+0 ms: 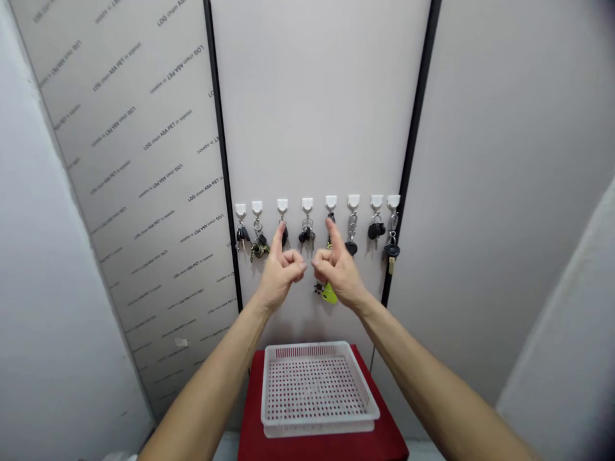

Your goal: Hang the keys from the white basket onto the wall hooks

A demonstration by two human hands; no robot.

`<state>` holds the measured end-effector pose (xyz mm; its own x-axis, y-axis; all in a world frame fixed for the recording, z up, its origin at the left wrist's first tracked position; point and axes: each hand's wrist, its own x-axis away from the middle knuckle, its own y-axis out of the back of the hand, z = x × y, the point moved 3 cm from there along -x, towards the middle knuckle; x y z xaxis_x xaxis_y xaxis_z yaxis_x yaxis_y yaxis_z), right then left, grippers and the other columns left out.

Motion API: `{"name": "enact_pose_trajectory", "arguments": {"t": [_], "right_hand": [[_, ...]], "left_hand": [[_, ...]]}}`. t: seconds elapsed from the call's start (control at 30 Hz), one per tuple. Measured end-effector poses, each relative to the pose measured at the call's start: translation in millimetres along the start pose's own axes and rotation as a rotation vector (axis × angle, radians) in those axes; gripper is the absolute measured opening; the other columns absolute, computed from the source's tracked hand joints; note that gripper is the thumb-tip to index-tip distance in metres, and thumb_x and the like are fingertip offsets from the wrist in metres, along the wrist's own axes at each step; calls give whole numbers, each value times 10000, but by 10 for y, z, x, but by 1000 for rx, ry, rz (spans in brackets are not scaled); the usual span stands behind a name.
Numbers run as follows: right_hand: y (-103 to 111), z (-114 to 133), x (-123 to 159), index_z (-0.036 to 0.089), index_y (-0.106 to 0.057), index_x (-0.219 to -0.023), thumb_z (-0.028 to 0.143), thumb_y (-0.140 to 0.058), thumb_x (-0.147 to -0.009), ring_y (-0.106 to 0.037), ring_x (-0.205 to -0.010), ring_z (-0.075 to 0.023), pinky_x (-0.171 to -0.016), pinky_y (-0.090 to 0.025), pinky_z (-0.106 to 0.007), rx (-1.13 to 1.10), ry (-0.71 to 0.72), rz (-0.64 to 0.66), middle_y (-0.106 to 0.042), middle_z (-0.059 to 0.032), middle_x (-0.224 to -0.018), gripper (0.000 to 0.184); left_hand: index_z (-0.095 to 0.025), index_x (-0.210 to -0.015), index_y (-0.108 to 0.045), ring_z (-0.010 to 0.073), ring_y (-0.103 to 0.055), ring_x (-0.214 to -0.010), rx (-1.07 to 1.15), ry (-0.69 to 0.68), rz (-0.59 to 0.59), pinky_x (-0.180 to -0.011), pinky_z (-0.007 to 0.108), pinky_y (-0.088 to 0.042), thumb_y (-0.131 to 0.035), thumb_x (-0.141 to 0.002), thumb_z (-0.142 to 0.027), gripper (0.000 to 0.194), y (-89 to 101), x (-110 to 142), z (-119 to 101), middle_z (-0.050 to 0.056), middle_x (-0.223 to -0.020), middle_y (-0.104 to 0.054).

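My left hand (282,272) is raised before the wall panel, index finger pointing up, other fingers curled, holding nothing. Its fingertip overlaps a dark key (285,237) on a hook; whether they touch I cannot tell. My right hand (340,272) mirrors it, index finger up and palm empty. Behind that hand hangs a bunch with a yellow-green tag (329,294), partly hidden. Between the hands a key bunch (306,235) hangs from a white hook (307,204). Farther left are keys with brass-coloured pieces (259,250); to the right hang a black-headed key (391,251) and more keys (376,230).
A white perforated plastic basket (319,422) sits on a red surface (252,426) below my hands. Dark vertical strips (221,141) edge the pale panel (319,96). Printed sheeting (144,160) covers the left wall, and a plain grey panel (500,160) stands right.
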<state>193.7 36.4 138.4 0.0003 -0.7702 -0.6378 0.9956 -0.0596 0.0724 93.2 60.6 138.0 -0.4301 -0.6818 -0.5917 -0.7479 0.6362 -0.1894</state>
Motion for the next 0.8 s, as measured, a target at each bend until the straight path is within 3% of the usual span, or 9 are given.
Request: {"name": "enact_pose_trajectory", "arguments": {"t": [0.1, 0.23, 0.33, 0.43, 0.53, 0.6, 0.67, 0.8], "right_hand": [[26, 285, -52, 299, 0, -1183, 153, -423, -637, -294, -378, -46, -376, -274, -185, 51, 106, -60, -393, 81, -502, 706], [-9, 314, -44, 305, 5, -1185, 157, -409, -645, -292, -378, -48, -372, -279, -191, 95, 119, -66, -422, 67, -532, 696], [-54, 233, -56, 288, -11, -1188, 162, -410, -636, -303, -381, -44, -383, -292, -183, 101, 128, -35, -417, 74, -512, 692], [-33, 44, -139, 229, -118, -1183, 185, -407, -624, -326, -389, -45, -404, -316, -186, 190, 65, -81, -418, 74, -498, 631], [100, -186, -308, 142, -338, -1083, 235, -414, -607, -409, -474, -65, -480, -363, -220, 419, -40, -303, -492, 9, -627, 491], [179, -278, -452, 119, -412, -1010, 260, -440, -587, -463, -612, -104, -588, -378, -260, 597, -39, -433, -511, -56, -788, 447], [199, -321, -600, 121, -427, -984, 270, -459, -574, -468, -720, -138, -673, -360, -289, 737, 6, -467, -500, -82, -862, 437], [157, -379, -777, 139, -420, -944, 262, -451, -577, -473, -668, -150, -635, -361, -292, 870, -22, -472, -520, -49, -714, 388]], "left_hand": [[-289, -1178, -75, 17, -306, -395, 9, -51, 33, -427, 163, -268, -481, -563, -97, 762, -158, -86, -229, -91, -462, -369], [-285, -1179, -74, 17, -307, -396, 6, -40, 50, -441, 166, -277, -496, -561, -107, 769, -221, -98, -255, -94, -451, -358], [-270, -1181, -57, 17, -302, -397, -28, -32, 44, -441, 166, -270, -498, -569, -127, 767, -161, -89, -183, -98, -451, -352], [-241, -1178, -97, 26, -332, -416, -201, 23, -15, -458, 178, -294, -495, -569, -144, 734, 50, -90, -36, -84, -489, -391], [-187, -1100, -302, 76, -435, -582, -609, 41, -242, -576, 232, -358, -498, -550, -142, 586, 439, -113, 94, -5, -679, -479], [-177, -1012, -399, 138, -427, -812, -936, -72, -497, -722, 284, -339, -498, -555, -165, 469, 695, -138, 88, 53, -896, -452], [-188, -985, -414, 181, -348, -956, -1172, -160, -689, -807, 315, -292, -506, -563, -224, 433, 849, -180, 68, 68, -1031, -366], [-208, -1011, -382, 221, -328, -977, -1384, -104, -746, -776, 335, -328, -520, -556, -302, 485, 886, -332, 89, 78, -1095, -283]]}}
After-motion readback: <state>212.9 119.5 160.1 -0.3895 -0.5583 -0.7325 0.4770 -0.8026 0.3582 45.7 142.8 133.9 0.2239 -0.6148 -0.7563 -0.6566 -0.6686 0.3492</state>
